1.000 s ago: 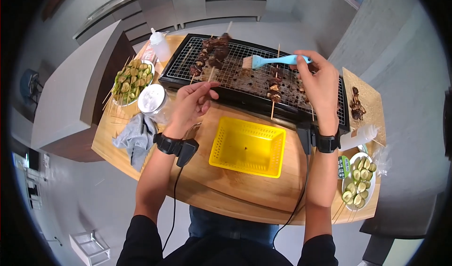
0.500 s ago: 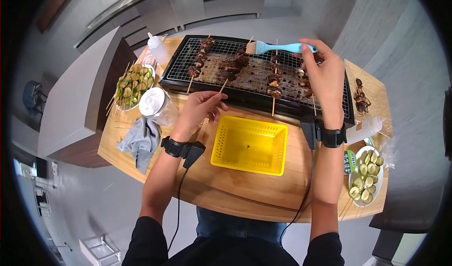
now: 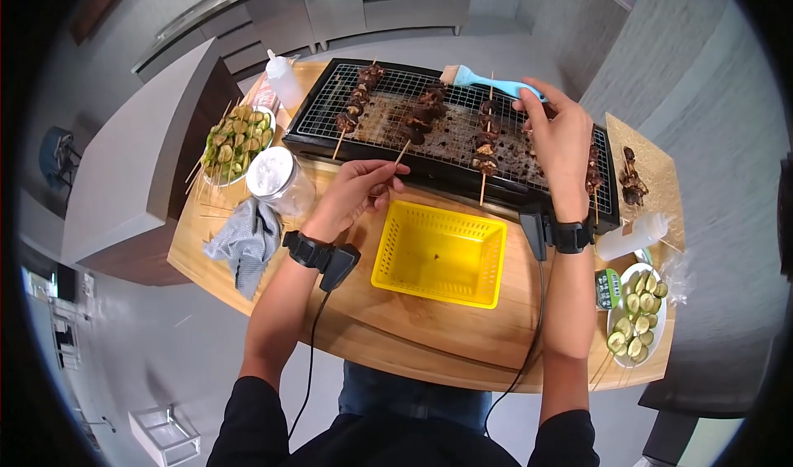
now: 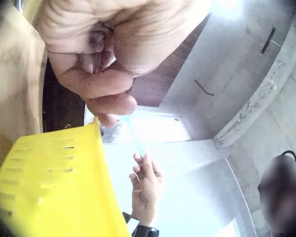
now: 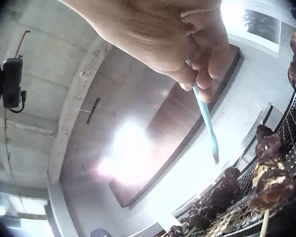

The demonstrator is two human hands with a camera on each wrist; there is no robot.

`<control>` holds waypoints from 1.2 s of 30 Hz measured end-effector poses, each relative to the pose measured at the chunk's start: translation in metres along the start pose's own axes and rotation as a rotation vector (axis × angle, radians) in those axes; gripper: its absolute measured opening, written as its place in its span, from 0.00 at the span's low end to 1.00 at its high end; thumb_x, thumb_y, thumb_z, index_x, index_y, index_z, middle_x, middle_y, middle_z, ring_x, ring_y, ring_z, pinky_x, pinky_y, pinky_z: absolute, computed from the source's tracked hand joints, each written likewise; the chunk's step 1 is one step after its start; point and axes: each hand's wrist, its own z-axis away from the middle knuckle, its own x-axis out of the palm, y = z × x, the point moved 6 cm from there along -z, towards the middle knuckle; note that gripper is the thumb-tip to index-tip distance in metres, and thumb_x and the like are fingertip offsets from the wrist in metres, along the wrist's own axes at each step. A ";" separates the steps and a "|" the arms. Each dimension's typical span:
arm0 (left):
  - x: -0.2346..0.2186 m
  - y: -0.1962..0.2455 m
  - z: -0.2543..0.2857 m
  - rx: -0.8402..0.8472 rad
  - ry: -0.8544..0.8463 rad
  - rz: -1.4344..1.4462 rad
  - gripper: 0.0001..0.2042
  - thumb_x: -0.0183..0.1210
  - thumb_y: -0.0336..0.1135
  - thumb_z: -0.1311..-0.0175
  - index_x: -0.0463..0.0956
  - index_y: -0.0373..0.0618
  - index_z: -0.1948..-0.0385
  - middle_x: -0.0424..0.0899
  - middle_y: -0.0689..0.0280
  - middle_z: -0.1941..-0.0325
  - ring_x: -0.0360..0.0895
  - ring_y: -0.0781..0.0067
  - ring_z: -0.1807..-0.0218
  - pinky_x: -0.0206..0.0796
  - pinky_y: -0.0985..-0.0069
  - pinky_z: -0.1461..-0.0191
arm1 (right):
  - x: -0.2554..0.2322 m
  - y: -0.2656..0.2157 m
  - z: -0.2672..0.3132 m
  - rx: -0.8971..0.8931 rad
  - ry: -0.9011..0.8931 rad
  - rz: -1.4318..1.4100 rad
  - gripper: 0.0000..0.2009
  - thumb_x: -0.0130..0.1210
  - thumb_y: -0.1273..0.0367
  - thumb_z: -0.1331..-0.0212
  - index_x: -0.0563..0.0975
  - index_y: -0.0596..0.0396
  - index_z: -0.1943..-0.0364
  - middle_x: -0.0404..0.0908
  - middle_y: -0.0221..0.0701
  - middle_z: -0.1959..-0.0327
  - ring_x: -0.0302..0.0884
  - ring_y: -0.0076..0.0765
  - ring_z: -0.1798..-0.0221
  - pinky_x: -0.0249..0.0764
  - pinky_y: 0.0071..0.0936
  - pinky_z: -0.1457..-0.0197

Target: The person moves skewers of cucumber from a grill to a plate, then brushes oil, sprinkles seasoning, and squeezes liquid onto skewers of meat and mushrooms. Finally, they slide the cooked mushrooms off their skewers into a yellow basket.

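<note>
In the head view my left hand (image 3: 355, 194) pinches the lower end of the bamboo stick of a meat skewer (image 3: 424, 118), which lies over the middle-left of the grill (image 3: 363, 149). My right hand (image 3: 563, 149) holds a light blue basting brush (image 3: 496, 83) by the end of its handle. The brush's pale bristles are close by the skewer's far end. The right wrist view shows the brush (image 5: 205, 116) pointing down above the grill, between thumb and fingers. In the left wrist view, my left hand (image 4: 98, 59) has curled fingers; the skewer is hidden there.
More meat skewers lie on the grill, one (image 3: 486, 140) right of centre. A yellow basket (image 3: 438, 289) stands in front. At left are a jar (image 3: 285, 190), a cloth (image 3: 245, 240) and zucchini skewers (image 3: 239, 140); at right, a squeeze bottle (image 3: 632, 237) and another zucchini plate (image 3: 611, 310).
The left hand has lowered the raised meat skewer toward the grill, its far end swinging right. The brush has moved away from me, its bristles now near that end.
</note>
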 end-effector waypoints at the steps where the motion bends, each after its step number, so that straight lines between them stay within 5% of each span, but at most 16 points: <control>1: 0.000 0.000 0.000 0.002 -0.001 0.001 0.13 0.49 0.33 0.27 0.76 0.33 0.52 0.82 0.70 0.71 0.69 0.88 0.81 0.58 0.91 0.81 | 0.000 0.005 -0.001 0.015 0.023 -0.054 0.14 0.55 0.67 0.36 0.80 0.60 0.52 0.85 0.35 0.74 0.80 0.29 0.77 0.75 0.25 0.69; 6: 0.002 0.000 0.001 0.008 -0.012 -0.026 0.11 0.51 0.33 0.28 0.78 0.34 0.54 0.82 0.68 0.70 0.69 0.88 0.80 0.60 0.90 0.78 | 0.014 0.016 0.000 0.039 0.023 -0.241 0.14 0.53 0.68 0.35 0.79 0.61 0.50 0.85 0.34 0.74 0.79 0.26 0.77 0.74 0.24 0.70; 9: 0.000 -0.001 -0.001 0.026 -0.023 -0.027 0.11 0.51 0.33 0.28 0.78 0.35 0.55 0.82 0.68 0.70 0.68 0.87 0.80 0.58 0.90 0.78 | 0.023 0.011 0.003 0.025 -0.095 -0.106 0.14 0.51 0.68 0.34 0.80 0.61 0.51 0.86 0.35 0.73 0.80 0.29 0.77 0.74 0.25 0.69; 15: 0.000 0.000 0.001 0.022 -0.002 -0.037 0.12 0.49 0.33 0.27 0.77 0.33 0.54 0.82 0.68 0.70 0.66 0.89 0.82 0.57 0.92 0.80 | 0.011 0.018 -0.001 -0.003 -0.059 0.017 0.13 0.52 0.67 0.35 0.81 0.60 0.53 0.85 0.38 0.72 0.81 0.37 0.75 0.75 0.31 0.65; 25: -0.001 -0.001 -0.001 0.017 -0.006 -0.040 0.11 0.51 0.33 0.28 0.78 0.34 0.56 0.82 0.67 0.70 0.66 0.87 0.80 0.54 0.89 0.79 | 0.013 0.012 -0.001 0.009 -0.034 -0.127 0.13 0.52 0.67 0.35 0.81 0.59 0.53 0.85 0.36 0.73 0.81 0.31 0.75 0.75 0.27 0.67; 36: -0.002 -0.003 -0.002 0.015 0.014 -0.051 0.11 0.50 0.34 0.27 0.78 0.35 0.56 0.82 0.70 0.72 0.67 0.90 0.83 0.53 0.92 0.82 | 0.008 0.010 -0.001 -0.110 -0.014 0.071 0.12 0.52 0.67 0.35 0.81 0.58 0.53 0.85 0.37 0.73 0.81 0.37 0.75 0.75 0.29 0.67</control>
